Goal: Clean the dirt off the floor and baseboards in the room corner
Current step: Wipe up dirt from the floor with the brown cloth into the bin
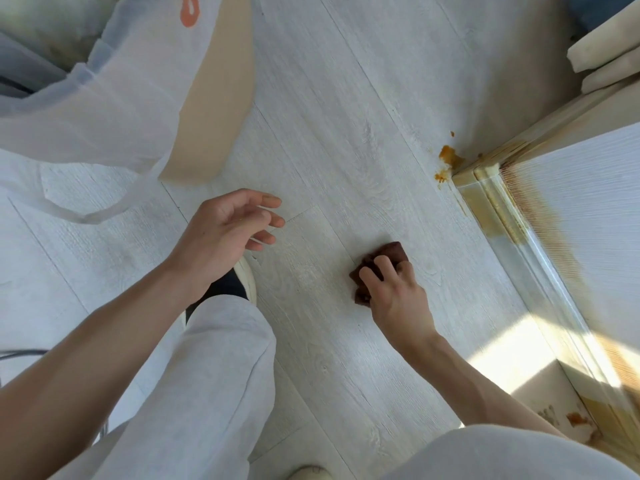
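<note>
**Cloth on the clean boards, orange mess waiting at the corner**

The biggest risk, I'd say, is smearing: the floor (346, 98) is pale, and a brown cloth (379, 263) dragged through that wet-looking orange blob (446, 161) could spread it along the boards rather than lift it. The stained baseboard (498, 206) is ridged, so grime may stay in the grooves if only the flat face gets wiped. The plastic bag (104, 98) lies open nearby, and a careless elbow could drag it into the dirt.

Counting, largest first: one floor, one bag, two runs of baseboard meeting at the corner, two orange patches I can see (the second (576, 419) low at the right), one cloth.

The right hand (394, 299) presses and pinches the cloth on the floor, short of the corner. The left hand (228, 226) hovers loose-fingered, holding nothing.
</note>
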A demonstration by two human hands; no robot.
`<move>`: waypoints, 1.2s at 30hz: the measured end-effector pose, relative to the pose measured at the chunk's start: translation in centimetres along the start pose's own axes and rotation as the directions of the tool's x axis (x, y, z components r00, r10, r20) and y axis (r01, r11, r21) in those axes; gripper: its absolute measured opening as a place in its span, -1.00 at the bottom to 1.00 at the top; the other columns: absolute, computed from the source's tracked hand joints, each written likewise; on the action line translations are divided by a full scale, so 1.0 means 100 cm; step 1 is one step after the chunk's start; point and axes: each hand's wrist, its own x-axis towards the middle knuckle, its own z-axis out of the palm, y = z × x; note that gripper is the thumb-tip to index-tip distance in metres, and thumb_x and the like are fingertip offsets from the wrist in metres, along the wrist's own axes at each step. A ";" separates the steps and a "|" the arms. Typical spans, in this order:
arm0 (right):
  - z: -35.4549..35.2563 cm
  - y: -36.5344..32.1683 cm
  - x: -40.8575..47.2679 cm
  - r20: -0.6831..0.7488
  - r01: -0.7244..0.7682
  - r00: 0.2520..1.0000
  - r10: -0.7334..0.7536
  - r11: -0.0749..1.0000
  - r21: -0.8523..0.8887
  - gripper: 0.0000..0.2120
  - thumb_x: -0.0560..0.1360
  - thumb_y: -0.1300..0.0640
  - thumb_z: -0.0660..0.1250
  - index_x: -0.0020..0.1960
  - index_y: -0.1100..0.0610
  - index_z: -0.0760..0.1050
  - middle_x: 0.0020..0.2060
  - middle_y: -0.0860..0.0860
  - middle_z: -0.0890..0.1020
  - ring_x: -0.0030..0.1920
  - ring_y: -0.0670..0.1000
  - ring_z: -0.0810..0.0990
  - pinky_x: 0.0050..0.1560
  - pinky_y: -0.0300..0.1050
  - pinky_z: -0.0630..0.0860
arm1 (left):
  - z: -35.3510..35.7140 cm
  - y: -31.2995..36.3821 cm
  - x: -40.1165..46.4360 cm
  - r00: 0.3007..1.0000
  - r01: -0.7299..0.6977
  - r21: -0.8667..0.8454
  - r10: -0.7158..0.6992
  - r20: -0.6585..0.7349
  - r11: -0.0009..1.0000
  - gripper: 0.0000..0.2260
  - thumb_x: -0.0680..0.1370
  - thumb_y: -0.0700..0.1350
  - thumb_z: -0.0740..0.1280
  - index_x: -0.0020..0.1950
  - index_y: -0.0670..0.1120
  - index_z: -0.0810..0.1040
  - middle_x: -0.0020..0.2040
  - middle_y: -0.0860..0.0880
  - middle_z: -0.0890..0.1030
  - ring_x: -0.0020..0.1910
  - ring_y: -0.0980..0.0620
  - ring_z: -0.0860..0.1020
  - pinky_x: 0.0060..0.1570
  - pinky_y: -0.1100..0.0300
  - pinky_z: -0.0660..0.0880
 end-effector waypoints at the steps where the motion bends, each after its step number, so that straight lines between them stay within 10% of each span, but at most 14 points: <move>1: 0.002 -0.003 0.003 -0.032 -0.033 0.999 0.034 0.999 0.036 -0.62 0.32 0.39 0.53 0.07 0.13 0.58 0.01 0.09 0.56 -0.17 0.19 0.50 -0.55 -0.09 0.46 | 0.000 -0.002 -0.001 1.000 0.002 0.005 -0.002 0.000 1.000 -0.79 0.67 -0.23 0.27 0.17 -0.02 0.66 0.00 0.00 0.74 -0.05 -0.04 0.70 0.09 0.02 0.59; 11: 0.003 -0.057 0.071 -0.153 -0.026 0.982 0.111 0.880 0.475 -0.67 0.38 0.33 0.36 0.10 0.09 0.53 0.09 -0.05 0.55 -0.11 0.13 0.49 -0.21 0.01 0.54 | -0.002 -0.012 -0.015 1.000 0.019 0.042 -0.019 -0.005 0.999 -0.79 0.67 -0.24 0.27 0.17 -0.03 0.66 0.00 -0.01 0.74 -0.04 -0.08 0.70 0.04 0.09 0.61; 17: -0.018 -0.051 0.076 0.093 -0.174 0.892 0.443 0.146 0.974 -0.71 0.43 0.50 0.29 0.05 0.21 0.44 -0.11 -0.04 0.60 -0.13 -0.01 0.58 -0.16 -0.03 0.57 | -0.009 -0.008 -0.017 1.000 -0.027 0.043 0.028 -0.009 0.999 -0.79 0.67 -0.23 0.27 0.17 -0.02 0.66 0.00 0.00 0.74 -0.06 -0.05 0.70 0.06 0.05 0.61; 22: -0.077 -0.018 0.055 0.263 -0.164 0.914 0.309 -0.314 0.935 -0.71 0.47 0.49 0.33 0.04 0.17 0.45 -0.16 0.12 0.58 -0.23 0.08 0.59 -0.38 -0.11 0.53 | -0.013 0.022 -0.026 0.986 -0.164 0.023 0.163 0.044 0.986 -0.79 0.67 -0.21 0.30 0.18 0.03 0.65 0.04 0.08 0.72 -0.01 0.09 0.70 0.02 0.24 0.59; 29: -0.228 -0.018 0.121 -0.076 0.062 0.993 -0.089 -0.151 0.987 -0.50 0.27 0.17 0.65 0.16 0.02 0.57 -0.09 0.21 0.52 -0.29 0.10 0.51 -0.34 -0.13 0.53 | -0.044 0.120 -0.062 0.744 -0.663 0.042 0.665 -0.072 0.747 -0.79 0.69 -0.05 0.27 0.26 0.16 0.60 0.14 0.09 0.70 0.10 0.01 0.69 0.10 0.23 0.60; 33: -0.296 -0.065 0.190 -0.231 0.209 0.902 -0.364 -0.100 0.973 -0.42 0.40 0.13 0.59 0.30 0.13 0.37 0.04 0.24 0.41 -0.17 0.22 0.34 -0.26 0.08 0.47 | -0.083 0.160 -0.052 0.585 -0.735 0.242 0.773 -0.247 0.634 -0.75 0.70 -0.01 0.22 0.26 0.31 0.55 0.18 0.23 0.63 0.19 0.15 0.61 0.14 0.35 0.50; 36: -0.319 -0.108 0.232 -0.232 0.248 0.850 -0.474 -0.030 0.968 -0.37 0.44 0.34 0.41 0.43 0.14 0.23 0.00 0.39 0.37 -0.26 0.37 0.34 -0.31 0.26 0.41 | -0.098 0.174 -0.049 0.431 -0.696 0.515 0.865 -0.256 0.500 -0.66 0.66 -0.23 0.27 0.42 0.00 0.53 0.31 0.10 0.51 0.30 0.09 0.51 0.25 0.17 0.48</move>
